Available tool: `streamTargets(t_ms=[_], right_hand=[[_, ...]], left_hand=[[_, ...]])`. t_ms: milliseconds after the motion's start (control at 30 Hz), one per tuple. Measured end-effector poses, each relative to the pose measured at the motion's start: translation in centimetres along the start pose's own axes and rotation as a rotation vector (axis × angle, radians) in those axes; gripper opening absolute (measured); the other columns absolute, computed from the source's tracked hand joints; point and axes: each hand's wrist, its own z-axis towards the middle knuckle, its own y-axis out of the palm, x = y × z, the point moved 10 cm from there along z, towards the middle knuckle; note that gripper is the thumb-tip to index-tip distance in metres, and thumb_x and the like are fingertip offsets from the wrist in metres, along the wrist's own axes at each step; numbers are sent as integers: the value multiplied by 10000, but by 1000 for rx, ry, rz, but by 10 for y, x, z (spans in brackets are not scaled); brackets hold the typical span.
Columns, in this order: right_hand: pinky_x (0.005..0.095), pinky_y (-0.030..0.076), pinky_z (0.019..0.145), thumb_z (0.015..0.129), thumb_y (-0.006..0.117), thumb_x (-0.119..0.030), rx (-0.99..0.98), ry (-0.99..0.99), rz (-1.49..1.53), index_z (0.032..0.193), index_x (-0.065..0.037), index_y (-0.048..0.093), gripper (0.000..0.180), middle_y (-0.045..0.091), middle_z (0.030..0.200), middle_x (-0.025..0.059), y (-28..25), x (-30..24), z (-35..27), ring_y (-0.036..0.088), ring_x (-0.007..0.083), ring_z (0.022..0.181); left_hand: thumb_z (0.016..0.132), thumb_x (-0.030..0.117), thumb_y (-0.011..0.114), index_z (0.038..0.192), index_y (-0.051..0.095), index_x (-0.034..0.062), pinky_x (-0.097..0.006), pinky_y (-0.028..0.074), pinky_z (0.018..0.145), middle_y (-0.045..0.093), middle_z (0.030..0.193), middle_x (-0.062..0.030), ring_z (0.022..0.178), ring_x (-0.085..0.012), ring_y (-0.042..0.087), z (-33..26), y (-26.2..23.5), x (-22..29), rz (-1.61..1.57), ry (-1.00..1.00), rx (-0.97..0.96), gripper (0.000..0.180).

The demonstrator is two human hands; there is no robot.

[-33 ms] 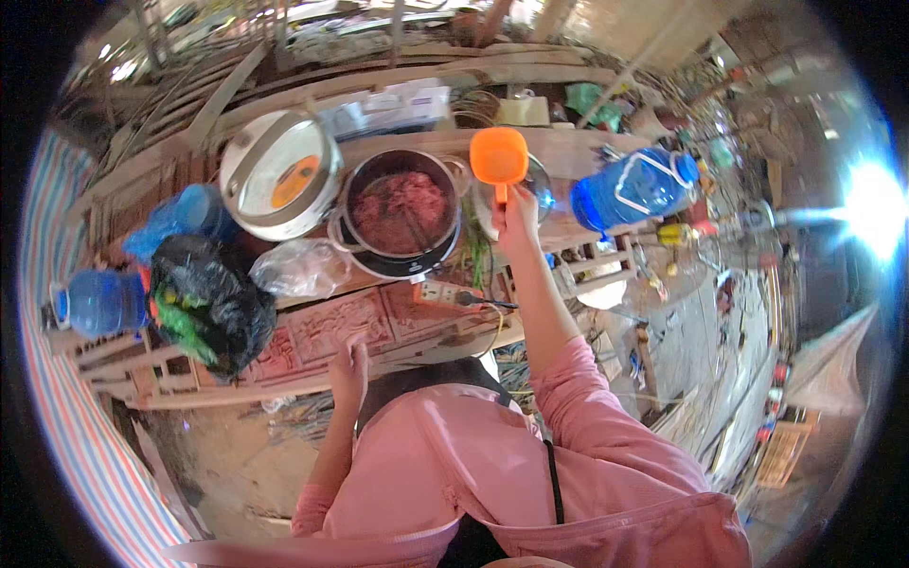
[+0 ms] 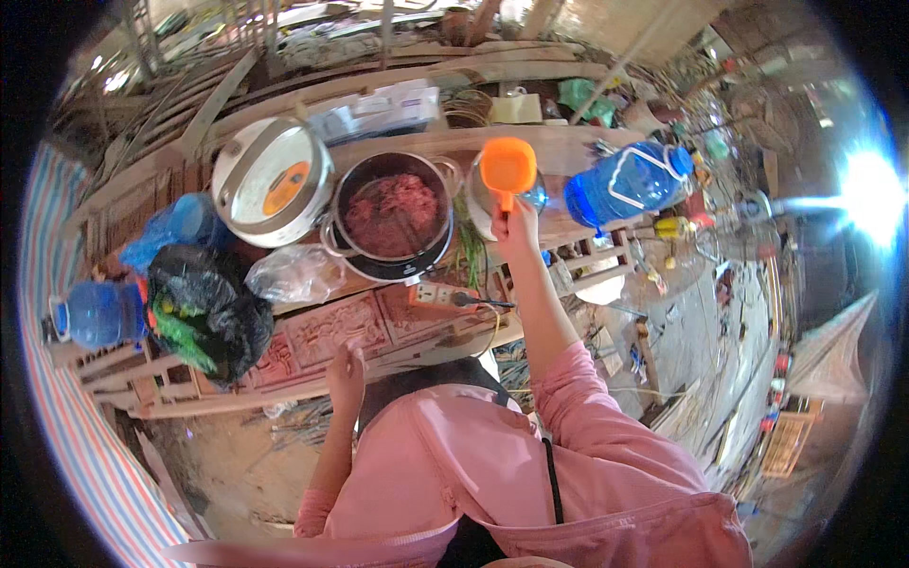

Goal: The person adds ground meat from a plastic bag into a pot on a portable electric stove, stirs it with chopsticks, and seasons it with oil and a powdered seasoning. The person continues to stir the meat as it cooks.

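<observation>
While held, scoop (image 2: 508, 167) projects beyond hand (image 2: 516, 230).

Surroundings on your left.
A striped sheet (image 2: 106, 450) borders your view; inward of it, a blue jug (image 2: 102, 314) sits beside a black plastic bag (image 2: 239, 317).

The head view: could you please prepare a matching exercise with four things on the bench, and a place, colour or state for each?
Things:
1. orange dipper
2. cooking pot
3. blue jug right of the pot
4. power strip

Descriptions:
A. has a black plug in it
B. contains reddish meat
C. is held in the right hand
D. has a white handle

Right pairs: 1-C, 2-B, 3-D, 4-A
</observation>
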Motion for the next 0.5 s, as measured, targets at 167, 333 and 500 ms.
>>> streamTargets(t_ms=[167,333,500], right_hand=[[226,232,381,973,531,-187,198,238,409,895,-76,623,164,435,586,-27,-156,54,37,311,65,409],[212,248,401,988,504,-199,393,373,397,907,-44,632,217,441,567,-53,-238,76,84,317,48,422],[213,252,402,988,509,-207,256,348,366,941,-61,632,197,478,588,-45,-248,82,113,315,48,422]], left_hand=[[1005,149,541,1204,646,38,-320,501,651,642,757,-86,686,-156,623,-3,8,-10,-45,-123,-57,250],[1001,140,541,1199,649,29,-304,492,658,592,727,-76,674,-145,585,-4,27,5,14,-63,-34,252],[995,131,550,1210,645,32,-322,499,689,601,759,-107,685,-182,585,-11,53,12,52,-95,-63,254]])
